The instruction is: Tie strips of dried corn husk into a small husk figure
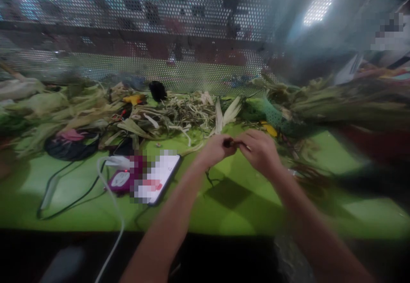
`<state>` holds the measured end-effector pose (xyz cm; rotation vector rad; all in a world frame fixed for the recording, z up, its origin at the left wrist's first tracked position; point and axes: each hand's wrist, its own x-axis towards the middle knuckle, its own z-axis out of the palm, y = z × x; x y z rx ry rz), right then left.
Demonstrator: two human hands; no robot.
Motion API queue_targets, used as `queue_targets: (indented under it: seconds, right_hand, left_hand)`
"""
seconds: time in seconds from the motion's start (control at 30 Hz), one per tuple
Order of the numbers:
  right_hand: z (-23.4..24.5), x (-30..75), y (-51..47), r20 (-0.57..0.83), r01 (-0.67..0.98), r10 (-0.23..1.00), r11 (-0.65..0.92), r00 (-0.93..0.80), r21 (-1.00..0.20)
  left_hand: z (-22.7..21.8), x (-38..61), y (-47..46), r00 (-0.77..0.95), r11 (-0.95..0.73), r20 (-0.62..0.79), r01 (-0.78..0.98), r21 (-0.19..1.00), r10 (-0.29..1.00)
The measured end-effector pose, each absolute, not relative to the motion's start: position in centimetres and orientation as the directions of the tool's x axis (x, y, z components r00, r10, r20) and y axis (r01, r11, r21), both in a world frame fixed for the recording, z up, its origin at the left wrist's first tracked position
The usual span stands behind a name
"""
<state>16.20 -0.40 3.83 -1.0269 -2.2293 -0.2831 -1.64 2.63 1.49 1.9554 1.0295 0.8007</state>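
Note:
Over the green table (pixel 230 219), my left hand (pixel 218 149) is closed around pale corn husk (pixel 229 114), whose leaves fan upward from behind the fist. A small dark spot, perhaps a stem end, shows at the thumb side of that fist. My right hand (pixel 260 150) meets it there, its thumb and fingers pinched together; what lies between them is too small and blurred to name. Thin dark strands (pixel 209 178) hang below my left hand.
Loose husks and cut scraps (pixel 185 112) lie along the perforated metal panel (pixel 192 52). A lit phone (pixel 160 180), a purple power socket (pixel 123 180) with a white cable (pixel 115 206), and a black pouch (pixel 72 146) sit left. A green basket (pixel 278 114) stands right.

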Motion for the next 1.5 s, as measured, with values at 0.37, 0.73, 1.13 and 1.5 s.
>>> queue_targets:
  seconds: [0.37, 0.73, 1.13, 1.5]
  right_hand:
    - [4.1, 16.4, -0.4, 0.585, 0.730, 0.676, 0.654, -0.447, -0.198]
    - [4.0, 16.0, -0.6, 0.671, 0.773, 0.644, 0.613, -0.366, -0.167]
    - [4.4, 16.4, -0.4, 0.628, 0.718, 0.697, 0.627, -0.346, -0.301]
    - [4.3, 16.6, -0.3, 0.601, 0.704, 0.711, 0.634, -0.366, -0.321]
  left_hand:
    - [1.9, -1.4, 2.4, 0.436, -0.351, 0.154, 0.417, 0.838, 0.887]
    - [2.4, -1.7, 2.5, 0.505, -0.289, 0.119, 0.273, 0.918, 0.855]
    - [2.5, -2.2, 2.6, 0.538, -0.201, 0.082, 0.166, 0.965, 0.839]
    - [1.9, -2.1, 2.8, 0.557, -0.230, 0.093, 0.181, 0.956, 0.825]
